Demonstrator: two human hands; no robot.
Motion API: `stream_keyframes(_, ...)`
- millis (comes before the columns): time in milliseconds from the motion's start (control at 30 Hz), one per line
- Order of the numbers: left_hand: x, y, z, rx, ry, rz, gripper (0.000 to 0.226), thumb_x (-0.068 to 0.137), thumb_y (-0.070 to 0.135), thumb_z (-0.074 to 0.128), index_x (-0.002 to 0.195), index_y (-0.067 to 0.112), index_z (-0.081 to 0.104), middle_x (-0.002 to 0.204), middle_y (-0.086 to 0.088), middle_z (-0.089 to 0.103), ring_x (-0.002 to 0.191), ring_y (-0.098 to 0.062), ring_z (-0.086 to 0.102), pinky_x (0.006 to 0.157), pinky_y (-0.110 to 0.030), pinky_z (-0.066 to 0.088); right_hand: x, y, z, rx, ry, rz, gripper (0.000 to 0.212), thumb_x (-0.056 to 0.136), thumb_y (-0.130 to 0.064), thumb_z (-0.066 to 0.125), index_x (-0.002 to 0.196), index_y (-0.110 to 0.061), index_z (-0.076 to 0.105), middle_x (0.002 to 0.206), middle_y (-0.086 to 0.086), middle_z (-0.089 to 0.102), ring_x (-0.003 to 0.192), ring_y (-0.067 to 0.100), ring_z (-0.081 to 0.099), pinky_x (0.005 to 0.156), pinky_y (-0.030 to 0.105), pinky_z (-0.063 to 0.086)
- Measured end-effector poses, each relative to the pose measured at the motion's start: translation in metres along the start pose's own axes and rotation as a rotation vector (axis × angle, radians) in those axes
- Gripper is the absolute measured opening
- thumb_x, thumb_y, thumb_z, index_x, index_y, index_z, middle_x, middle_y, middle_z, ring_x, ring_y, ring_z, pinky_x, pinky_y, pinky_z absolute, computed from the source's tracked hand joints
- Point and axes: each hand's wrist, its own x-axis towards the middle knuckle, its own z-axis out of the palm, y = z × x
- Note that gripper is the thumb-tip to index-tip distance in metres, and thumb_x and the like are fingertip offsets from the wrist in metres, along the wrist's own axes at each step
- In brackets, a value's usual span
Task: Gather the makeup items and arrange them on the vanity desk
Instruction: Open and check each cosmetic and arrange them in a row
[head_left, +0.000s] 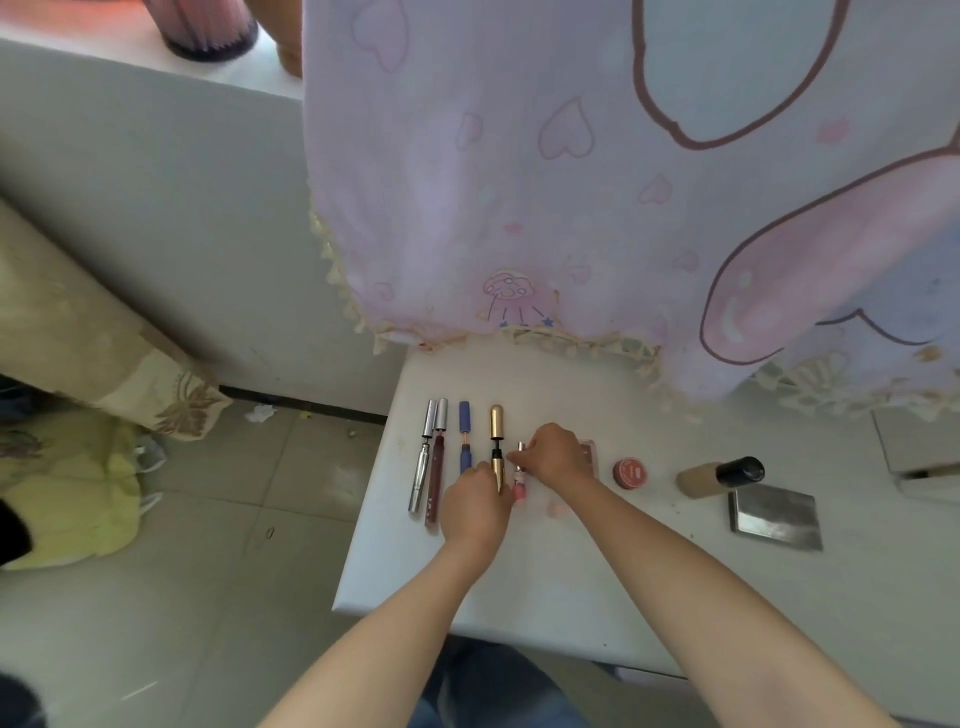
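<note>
Gold slim tube (496, 422) was gripped by your left hand (475, 501); beside it, your right hand (556, 453) pinched a small pink tube (519, 480).

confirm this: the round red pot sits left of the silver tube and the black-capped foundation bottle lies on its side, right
Wrong side: the head view shows the round red pot right of the silver tube, next to the foundation bottle, which does lie on its side.
</note>
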Motion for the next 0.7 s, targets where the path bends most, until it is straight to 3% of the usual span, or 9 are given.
stream_keyframes(167,-0.001,-0.003,-0.003,0.002,0.002,0.032,0.027,0.092,0.026,0.046,0.099,0.001,0.054,0.103,-0.016,0.062,0.092,-0.032,0.060,0.070,-0.036,0.048,-0.006,0.006,-0.013,0.086,0.065,-0.013,0.040,0.084,-0.030,0.063,0.068,0.007,0.063,0.065,0.015,0.063,0.058,0.021,0.052,0.051,0.023,0.037)
stream_keyframes(300,-0.002,-0.002,-0.007,-0.008,0.010,0.066,0.027,0.091,0.027,0.047,0.097,0.001,0.054,0.104,-0.017,0.061,0.093,-0.035,0.060,0.071,-0.038,0.048,-0.017,0.025,-0.035,0.128,0.213,-0.002,0.041,0.085,-0.022,0.060,0.049,-0.013,0.043,0.053,-0.002,0.047,0.059,0.016,0.046,0.047,0.021,0.028)
stream_keyframes(400,-0.003,-0.002,-0.012,0.014,0.036,0.112,0.029,0.092,0.028,0.043,0.096,0.002,0.054,0.105,-0.016,0.060,0.093,-0.034,0.060,0.072,-0.037,0.048,-0.028,0.045,-0.052,0.158,0.239,-0.012,0.015,0.086,-0.016,0.057,0.079,-0.005,0.064,0.086,0.009,0.066,0.081,0.022,0.056,0.067,0.025,0.039)
stream_keyframes(500,-0.005,-0.004,-0.014,0.014,0.052,0.164,0.027,0.093,0.027,0.042,0.097,0.003,0.054,0.106,-0.013,0.058,0.093,-0.033,0.059,0.074,-0.036,0.048,-0.037,0.065,-0.062,0.045,0.225,-0.078,0.022,0.087,-0.012,0.057,0.106,-0.003,0.063,0.114,0.012,0.063,0.103,0.025,0.057,0.084,0.027,0.042)
stream_keyframes(633,-0.005,-0.005,-0.014,0.025,0.060,0.270,0.025,0.093,0.024,0.042,0.097,0.004,0.055,0.104,-0.013,0.058,0.094,-0.029,0.056,0.068,-0.031,0.040,-0.042,0.073,-0.061,-0.226,0.117,-0.194,0.039,0.086,-0.017,0.058,0.124,-0.011,0.052,0.126,0.008,0.053,0.115,0.023,0.051,0.095,0.031,0.041)
stream_keyframes(700,-0.006,-0.007,-0.013,0.019,0.073,0.325,0.025,0.093,0.024,0.042,0.095,0.004,0.057,0.103,-0.012,0.058,0.099,-0.027,0.052,0.069,-0.031,0.039,-0.036,0.072,-0.054,-0.341,0.099,-0.243,0.041,0.083,-0.021,0.060,0.121,-0.011,0.051,0.123,0.007,0.054,0.116,0.026,0.050,0.088,0.031,0.043)
